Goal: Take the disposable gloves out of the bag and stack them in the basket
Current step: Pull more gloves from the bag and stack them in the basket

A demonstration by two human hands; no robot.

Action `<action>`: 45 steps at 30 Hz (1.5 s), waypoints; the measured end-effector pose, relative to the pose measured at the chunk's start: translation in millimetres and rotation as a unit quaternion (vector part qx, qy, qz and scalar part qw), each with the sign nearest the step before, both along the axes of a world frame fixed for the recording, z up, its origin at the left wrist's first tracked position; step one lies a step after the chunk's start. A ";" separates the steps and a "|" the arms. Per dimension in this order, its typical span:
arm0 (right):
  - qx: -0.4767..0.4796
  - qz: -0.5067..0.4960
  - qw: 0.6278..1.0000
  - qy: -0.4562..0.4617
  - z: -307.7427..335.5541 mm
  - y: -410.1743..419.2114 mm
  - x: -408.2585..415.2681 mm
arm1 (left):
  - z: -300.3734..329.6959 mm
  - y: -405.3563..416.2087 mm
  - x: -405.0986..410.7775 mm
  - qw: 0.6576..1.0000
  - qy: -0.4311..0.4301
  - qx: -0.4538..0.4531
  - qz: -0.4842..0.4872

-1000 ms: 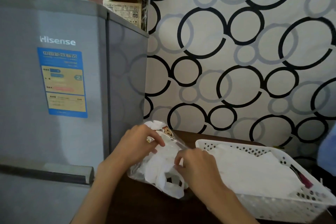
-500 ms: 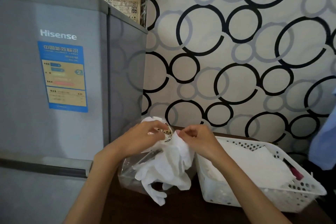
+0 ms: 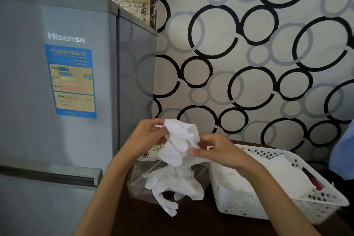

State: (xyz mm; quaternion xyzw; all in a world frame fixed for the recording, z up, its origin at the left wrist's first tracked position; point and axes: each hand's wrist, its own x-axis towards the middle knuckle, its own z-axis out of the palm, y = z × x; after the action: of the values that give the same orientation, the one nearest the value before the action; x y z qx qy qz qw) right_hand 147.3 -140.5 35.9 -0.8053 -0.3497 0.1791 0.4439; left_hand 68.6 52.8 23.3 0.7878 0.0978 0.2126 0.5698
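Observation:
A crumpled white disposable glove [image 3: 179,141] is held up between both hands above the clear plastic bag [image 3: 142,177]. My left hand [image 3: 147,136] pinches its upper left edge. My right hand [image 3: 216,152] pinches its right side. More white gloves [image 3: 172,184] spill out of the bag onto the dark table, one finger end hanging toward me. The white perforated basket [image 3: 239,207] stands to the right of the bag and holds a flat pile of white gloves [image 3: 275,174].
A grey Hisense fridge [image 3: 57,101] stands close on the left, touching the table's side. A wall with a ring pattern rises behind. Something red [image 3: 316,183] lies at the basket's right end. Blue cloth [image 3: 342,157] shows at the right edge.
Both hands have risen from the bag, lifting one glove out and up. The bag's printed top has dropped lower, and more gloves have spilled forward onto the table.

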 end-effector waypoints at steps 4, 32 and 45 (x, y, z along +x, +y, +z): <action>0.109 -0.078 0.990 0.054 -1.2 -8.7 10.0 | -2.5 3.7 0.2 0.999 0.039 0.000 -0.021; 0.060 -0.094 0.985 -0.128 -11.5 -19.9 4.8 | -2.6 -23.7 2.3 0.926 0.068 0.361 0.089; 0.355 -0.258 0.898 -0.032 13.0 -44.2 13.4 | 14.2 -62.7 21.1 0.977 -0.101 0.170 0.081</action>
State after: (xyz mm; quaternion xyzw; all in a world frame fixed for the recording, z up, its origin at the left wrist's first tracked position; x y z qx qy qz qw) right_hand 160.6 -184.7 48.9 -0.6613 -0.1846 -0.1038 0.7196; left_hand 89.7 -9.9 37.5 0.8372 0.0652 0.3499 0.4153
